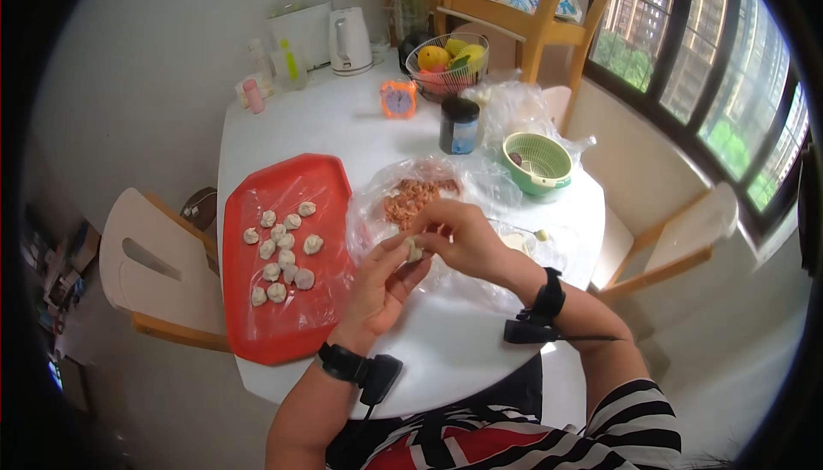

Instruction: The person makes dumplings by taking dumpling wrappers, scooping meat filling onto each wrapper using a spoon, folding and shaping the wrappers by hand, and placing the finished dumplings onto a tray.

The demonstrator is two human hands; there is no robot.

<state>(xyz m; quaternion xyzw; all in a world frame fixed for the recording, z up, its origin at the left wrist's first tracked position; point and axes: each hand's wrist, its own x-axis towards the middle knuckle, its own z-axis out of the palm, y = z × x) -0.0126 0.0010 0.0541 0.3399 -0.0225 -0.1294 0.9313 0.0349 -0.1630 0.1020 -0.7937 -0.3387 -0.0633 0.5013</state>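
Note:
Between my two hands, over the near part of the table, is a small pale dumpling (414,251). My left hand (383,286) supports it from the left and below, with its fingers curled around it. From the right, the fingertips of my right hand (467,239) pinch its upper edge. Just beyond the hands, reddish minced filling (413,200) lies in a clear plastic bag spread on the table. To the left, a red tray (330,180) lined with clear plastic holds several finished dumplings (285,258). Part of the held dumpling is hidden by my fingers.
A green colander (549,180), a dark jar (459,127) and an orange clock (398,100) stand on the white table (403,367). Farther back are a fruit basket (447,93) and a white kettle (350,41). Chairs (150,260) flank the table.

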